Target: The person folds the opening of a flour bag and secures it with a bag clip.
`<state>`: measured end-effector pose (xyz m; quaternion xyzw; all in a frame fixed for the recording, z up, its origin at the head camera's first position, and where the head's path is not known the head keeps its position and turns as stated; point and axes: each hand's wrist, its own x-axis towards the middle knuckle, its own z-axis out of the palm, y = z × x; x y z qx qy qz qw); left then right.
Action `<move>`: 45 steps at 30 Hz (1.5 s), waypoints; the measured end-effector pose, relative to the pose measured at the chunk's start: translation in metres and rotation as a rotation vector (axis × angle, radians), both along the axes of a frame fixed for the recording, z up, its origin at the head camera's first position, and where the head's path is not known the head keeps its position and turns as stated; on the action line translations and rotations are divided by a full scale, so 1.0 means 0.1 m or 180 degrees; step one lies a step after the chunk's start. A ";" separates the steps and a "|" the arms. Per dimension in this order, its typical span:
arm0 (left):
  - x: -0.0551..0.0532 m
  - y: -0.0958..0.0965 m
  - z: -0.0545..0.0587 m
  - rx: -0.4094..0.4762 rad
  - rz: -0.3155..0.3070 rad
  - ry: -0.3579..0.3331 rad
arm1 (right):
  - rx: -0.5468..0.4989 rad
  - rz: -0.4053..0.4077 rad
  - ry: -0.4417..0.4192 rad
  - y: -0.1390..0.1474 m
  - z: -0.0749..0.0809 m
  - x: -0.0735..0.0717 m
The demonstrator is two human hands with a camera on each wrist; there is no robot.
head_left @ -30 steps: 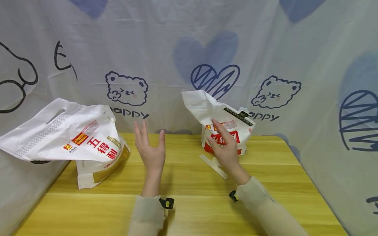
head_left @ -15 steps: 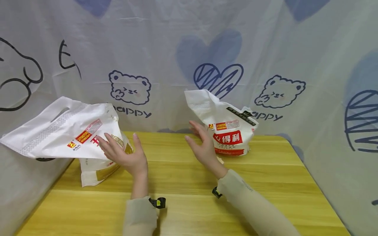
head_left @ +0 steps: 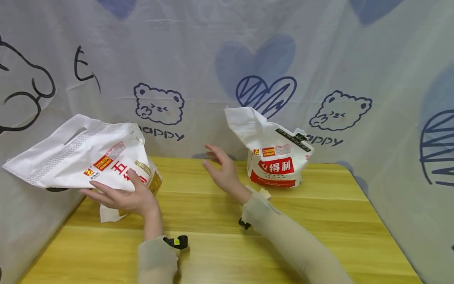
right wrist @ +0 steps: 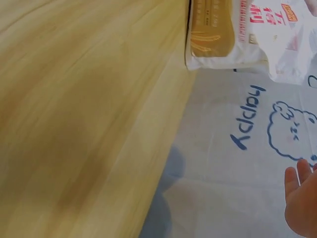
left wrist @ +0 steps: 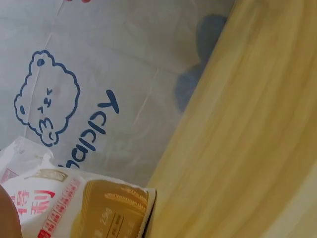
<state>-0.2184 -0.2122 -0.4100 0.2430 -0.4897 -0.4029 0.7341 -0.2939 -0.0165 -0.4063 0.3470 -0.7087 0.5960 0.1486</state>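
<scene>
On the left of the head view stands a white flour bag (head_left: 74, 157) with red print and a gold base; its top, with a handle slot, flops over to the left. My left hand (head_left: 124, 199) is in front of this bag, fingers extended; whether they touch it I cannot tell. The gold base (left wrist: 111, 210) shows in the left wrist view. Over the middle of the table my right hand (head_left: 223, 171) has its fingers spread and holds nothing. Behind it to the right stands a second flour bag (head_left: 273, 167) with red labels, a black-and-white clip (head_left: 294, 140) across its folded top.
A pale flat clip (head_left: 264, 193) lies on the wooden table (head_left: 220, 252), partly hidden behind my right forearm. A printed cloth (head_left: 198, 59) with bears and hearts hangs along the back and sides of the table.
My left hand has moved left, to the front of the gold-based bag. The right hand has shifted left, away from the red-labelled bag. Both bags stay in place as the view shifts slightly.
</scene>
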 end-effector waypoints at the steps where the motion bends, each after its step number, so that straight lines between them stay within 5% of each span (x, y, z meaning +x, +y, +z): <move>1: 0.00 -0.02 -0.01 -0.0004 -0.0015 -0.0013 | 0.0036 0.0007 -0.0035 -0.04 -0.04 -0.04; 12: 0.01 -0.22 -0.08 0.0128 -0.0208 -0.0186 | 0.0511 0.0239 -0.0583 -0.42 -0.17 -0.19; 17: 0.02 -0.32 -0.13 0.0551 -0.0674 -0.0350 | 0.0757 0.0267 -0.0702 -0.58 -0.18 -0.22; 23: -0.10 -0.51 -0.34 0.0994 -0.1115 -0.0643 | 0.0924 0.0314 -0.0864 -0.76 -0.18 -0.24; 28: -0.13 -0.58 -0.44 0.0886 -0.1172 -0.0660 | 0.1039 0.0316 -0.1059 -0.92 -0.17 -0.25; 35: -0.09 -0.58 -0.43 0.0837 -0.1168 -0.0841 | 0.1262 0.0239 -0.1240 -1.18 -0.16 -0.27; 45: -0.09 -0.60 -0.45 0.0847 -0.1179 -0.0901 | 0.1572 0.0488 -0.1285 -1.49 -0.04 -0.17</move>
